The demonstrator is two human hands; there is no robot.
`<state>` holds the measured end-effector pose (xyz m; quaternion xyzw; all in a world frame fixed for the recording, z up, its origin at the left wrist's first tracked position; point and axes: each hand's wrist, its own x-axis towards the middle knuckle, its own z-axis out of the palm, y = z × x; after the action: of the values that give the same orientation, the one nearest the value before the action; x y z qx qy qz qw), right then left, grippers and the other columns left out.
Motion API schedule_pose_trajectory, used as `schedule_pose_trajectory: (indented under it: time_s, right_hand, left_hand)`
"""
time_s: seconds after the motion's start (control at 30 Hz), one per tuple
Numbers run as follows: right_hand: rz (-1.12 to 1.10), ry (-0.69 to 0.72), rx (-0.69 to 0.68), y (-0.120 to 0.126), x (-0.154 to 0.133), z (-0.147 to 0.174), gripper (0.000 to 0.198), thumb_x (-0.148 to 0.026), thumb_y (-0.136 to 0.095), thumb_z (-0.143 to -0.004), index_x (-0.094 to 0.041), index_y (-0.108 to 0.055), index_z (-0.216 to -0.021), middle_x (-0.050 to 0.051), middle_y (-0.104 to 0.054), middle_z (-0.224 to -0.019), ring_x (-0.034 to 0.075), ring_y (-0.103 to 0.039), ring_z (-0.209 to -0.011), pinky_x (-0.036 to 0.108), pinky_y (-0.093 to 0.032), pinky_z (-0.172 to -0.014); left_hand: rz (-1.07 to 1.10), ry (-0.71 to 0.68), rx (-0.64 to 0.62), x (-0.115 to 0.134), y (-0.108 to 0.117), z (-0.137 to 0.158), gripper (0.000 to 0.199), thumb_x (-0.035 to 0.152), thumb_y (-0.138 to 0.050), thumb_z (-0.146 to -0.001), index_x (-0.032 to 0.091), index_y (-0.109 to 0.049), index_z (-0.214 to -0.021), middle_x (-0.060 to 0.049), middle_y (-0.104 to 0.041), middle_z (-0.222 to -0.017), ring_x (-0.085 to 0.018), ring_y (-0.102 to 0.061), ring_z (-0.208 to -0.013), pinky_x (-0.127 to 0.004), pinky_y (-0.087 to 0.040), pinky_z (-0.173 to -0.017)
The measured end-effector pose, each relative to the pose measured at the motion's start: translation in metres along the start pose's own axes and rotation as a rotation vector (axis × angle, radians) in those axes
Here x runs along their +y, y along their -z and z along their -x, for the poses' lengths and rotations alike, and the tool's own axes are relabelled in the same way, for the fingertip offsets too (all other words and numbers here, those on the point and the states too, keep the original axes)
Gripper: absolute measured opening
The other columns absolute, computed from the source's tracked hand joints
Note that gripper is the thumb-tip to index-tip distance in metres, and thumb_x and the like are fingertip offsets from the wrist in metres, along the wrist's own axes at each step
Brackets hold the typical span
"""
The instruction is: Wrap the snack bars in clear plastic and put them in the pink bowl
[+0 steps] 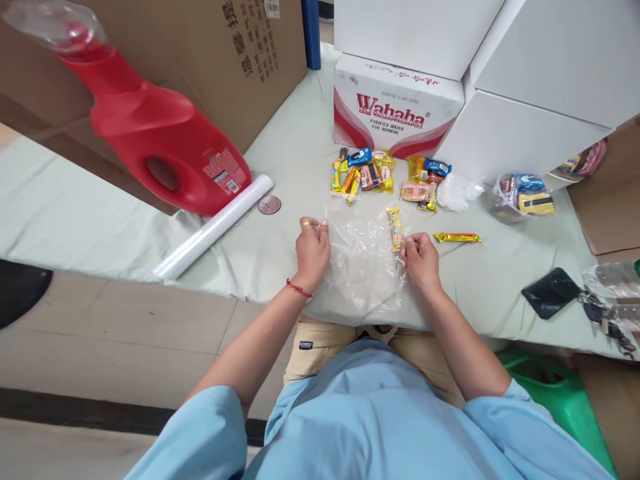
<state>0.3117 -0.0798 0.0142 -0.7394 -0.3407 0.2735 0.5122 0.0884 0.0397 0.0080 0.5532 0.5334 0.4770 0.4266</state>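
Observation:
A thin sheet of clear plastic film (367, 267) lies crinkled on the cloth-covered table in front of me. My left hand (313, 250), a red cord round its wrist, pinches the film's upper left edge between thumb and fingers. On the other side, my right hand (421, 260) has its fingertips closed on the film's right edge. Just above those fingertips, a yellow wrapped snack bar (395, 229) lies on the film's right part. Whether the bar is on top of the film or under a layer of it, I cannot tell. Another yellow snack bar (457, 237) lies to the right.
Two piles of wrapped snacks (370, 175) (425, 180) lie before a Wahaha carton (395, 110). Right of them are crumpled plastic (457, 192) and a snack tub (523, 197). A film roll (215, 227), red jug (170, 147) and round disc (269, 205) are left; a phone (550, 293) is right.

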Motion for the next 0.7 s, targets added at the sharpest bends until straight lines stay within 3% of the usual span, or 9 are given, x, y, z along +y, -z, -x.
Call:
schedule_pose_trajectory:
  time_s: [0.1,0.2,0.3,0.4,0.43,0.5,0.57,0.63,0.7]
  right_hand:
    - [0.070,0.003,0.032,0.006,0.010,-0.006,0.028,-0.054,-0.060,-0.096,-0.027,-0.053,-0.090,-0.004,-0.061,-0.065,0.016,-0.052,-0.049,0.031,-0.042,-0.052]
    - [0.063,-0.043,0.027,0.010,0.019,-0.003,0.027,-0.052,-0.062,-0.094,-0.027,-0.055,-0.091,-0.004,-0.063,-0.068,0.015,-0.052,-0.049,0.030,-0.041,-0.051]
    - [0.022,-0.074,0.037,0.015,0.022,0.001,0.027,-0.052,-0.065,-0.092,-0.026,-0.056,-0.091,-0.004,-0.062,-0.068,0.014,-0.051,-0.049,0.029,-0.041,-0.049]
    - [-0.023,-0.096,0.040,0.021,0.020,0.001,0.027,-0.051,-0.066,-0.092,-0.026,-0.056,-0.090,-0.005,-0.060,-0.067,0.013,-0.051,-0.048,0.027,-0.040,-0.047]
    - [-0.031,-0.101,0.038,0.023,0.019,0.001,0.027,-0.051,-0.066,-0.091,-0.026,-0.057,-0.090,-0.005,-0.060,-0.067,0.013,-0.051,-0.048,0.027,-0.039,-0.046]
    - [-0.033,-0.105,0.030,0.028,0.016,0.001,0.030,-0.053,-0.068,-0.090,-0.025,-0.058,-0.090,-0.005,-0.060,-0.067,0.013,-0.050,-0.048,0.027,-0.038,-0.044]
    - [-0.021,-0.105,0.028,0.033,0.015,0.001,0.033,-0.055,-0.070,-0.088,-0.025,-0.058,-0.088,-0.005,-0.058,-0.064,0.012,-0.049,-0.047,0.026,-0.038,-0.044]
    - [-0.013,-0.125,0.020,0.041,0.015,0.001,0.035,-0.057,-0.071,-0.086,-0.024,-0.059,-0.088,-0.005,-0.057,-0.062,0.012,-0.048,-0.047,0.026,-0.039,-0.044]
    - [-0.013,-0.172,0.007,0.051,0.017,-0.002,0.039,-0.061,-0.071,-0.084,-0.024,-0.060,-0.089,-0.004,-0.060,-0.065,0.012,-0.050,-0.049,0.025,-0.039,-0.043]
  left_hand:
    - [-0.100,-0.065,0.042,-0.003,-0.003,-0.002,0.023,0.038,-0.066,-0.098,0.022,-0.054,-0.110,0.004,-0.053,-0.070,-0.022,-0.059,-0.068,-0.031,-0.046,-0.074]
    - [-0.302,-0.175,0.040,-0.006,-0.006,0.007,0.040,0.044,-0.062,-0.098,0.019,-0.052,-0.128,-0.011,-0.064,-0.108,-0.028,-0.066,-0.100,-0.040,-0.052,-0.091]
    - [-0.447,-0.348,0.077,-0.011,-0.006,0.014,0.054,0.044,-0.063,-0.095,0.014,-0.050,-0.138,-0.024,-0.053,-0.138,-0.036,-0.053,-0.133,-0.054,-0.043,-0.113]
    - [-0.479,-0.555,0.065,-0.013,-0.002,0.015,0.042,0.039,-0.066,-0.093,0.017,-0.059,-0.128,-0.022,-0.057,-0.135,-0.038,-0.047,-0.143,-0.061,-0.028,-0.124]
    - [-0.489,-0.623,-0.015,-0.013,-0.001,0.015,0.033,0.037,-0.065,-0.094,0.020,-0.063,-0.122,-0.019,-0.061,-0.131,-0.037,-0.049,-0.142,-0.062,-0.024,-0.126]
    - [-0.516,-0.733,-0.299,-0.012,0.001,0.015,0.020,0.032,-0.060,-0.098,0.025,-0.069,-0.114,-0.013,-0.069,-0.124,-0.033,-0.055,-0.139,-0.063,-0.019,-0.128]
    - [-0.571,-0.758,-0.566,-0.011,0.004,0.015,0.025,0.033,-0.055,-0.102,0.028,-0.071,-0.120,-0.012,-0.072,-0.130,-0.031,-0.058,-0.139,-0.067,-0.014,-0.129]
    - [-0.668,-0.706,-0.681,-0.011,0.010,0.015,0.038,0.039,-0.048,-0.105,0.029,-0.065,-0.138,-0.015,-0.063,-0.150,-0.034,-0.053,-0.146,-0.074,-0.007,-0.127]
    - [-0.800,-0.645,-0.702,-0.012,0.018,0.017,0.051,0.045,-0.041,-0.108,0.028,-0.053,-0.154,-0.017,-0.045,-0.168,-0.036,-0.044,-0.154,-0.078,0.000,-0.125]
